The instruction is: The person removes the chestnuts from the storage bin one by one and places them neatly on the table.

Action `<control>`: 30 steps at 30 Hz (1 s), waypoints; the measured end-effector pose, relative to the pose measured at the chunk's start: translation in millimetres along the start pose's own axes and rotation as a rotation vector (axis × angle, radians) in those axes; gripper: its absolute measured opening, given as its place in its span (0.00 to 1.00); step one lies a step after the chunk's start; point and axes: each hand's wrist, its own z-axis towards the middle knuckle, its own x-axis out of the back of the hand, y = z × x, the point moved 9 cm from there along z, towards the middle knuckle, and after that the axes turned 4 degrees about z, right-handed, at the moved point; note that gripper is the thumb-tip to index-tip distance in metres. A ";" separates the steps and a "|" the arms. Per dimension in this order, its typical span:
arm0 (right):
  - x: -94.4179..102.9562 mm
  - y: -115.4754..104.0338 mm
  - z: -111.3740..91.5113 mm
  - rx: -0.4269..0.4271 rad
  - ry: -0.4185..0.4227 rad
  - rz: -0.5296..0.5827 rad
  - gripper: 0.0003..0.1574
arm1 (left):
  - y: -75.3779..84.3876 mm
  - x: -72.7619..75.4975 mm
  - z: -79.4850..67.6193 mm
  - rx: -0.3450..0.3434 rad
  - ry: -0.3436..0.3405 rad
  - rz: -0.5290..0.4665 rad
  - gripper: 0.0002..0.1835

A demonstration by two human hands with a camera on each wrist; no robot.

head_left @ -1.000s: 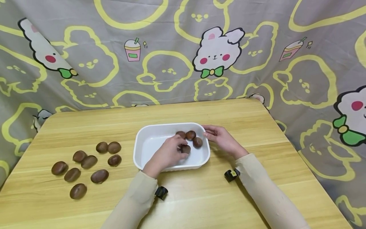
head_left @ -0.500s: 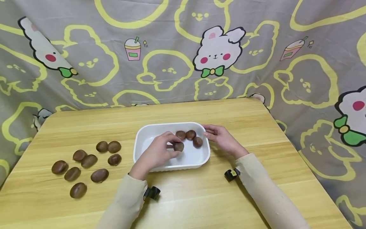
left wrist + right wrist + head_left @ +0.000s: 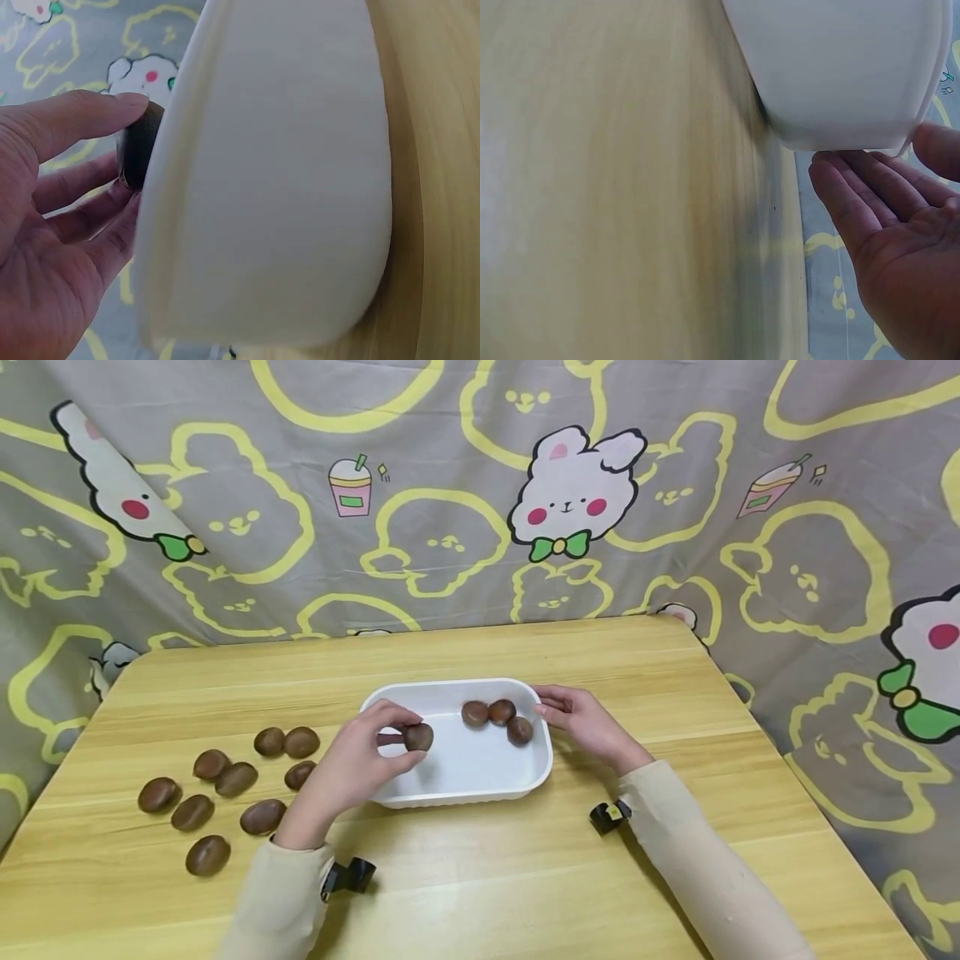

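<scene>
My left hand (image 3: 352, 760) pinches a brown chestnut (image 3: 418, 737) between thumb and fingertips, over the left part of a white plastic tray (image 3: 457, 795). The left wrist view shows the same chestnut (image 3: 139, 146) beside the tray's rim, with the thumb across its upper side. At the tray's right end, my right hand (image 3: 588, 727) holds the rim, thumb at the edge and fingers extended along the outer wall. In the right wrist view those fingers (image 3: 855, 191) lie against the end of the tray (image 3: 840, 75). Several chestnuts (image 3: 501, 712) rest in the tray's right part.
Several more chestnuts (image 3: 236, 779) lie loose on the wooden table (image 3: 480, 877), left of the tray; my left forearm partly covers one chestnut (image 3: 298, 774). A patterned grey curtain (image 3: 442, 443) hangs behind the table and along its sides.
My left hand has lifted a chestnut from the group at the tray's right and carried it left across the tray. The right hand has stayed at the rim.
</scene>
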 end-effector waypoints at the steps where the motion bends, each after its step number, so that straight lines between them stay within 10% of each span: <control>1: -0.2 0.1 0.0 0.000 0.000 0.001 0.28 | -1.5 3.1 -2.8 0.007 0.003 -0.010 0.16; 30: -0.3 0.8 1.7 -0.008 -0.007 0.007 0.28 | -38.8 77.7 -90.5 0.097 0.215 0.071 0.18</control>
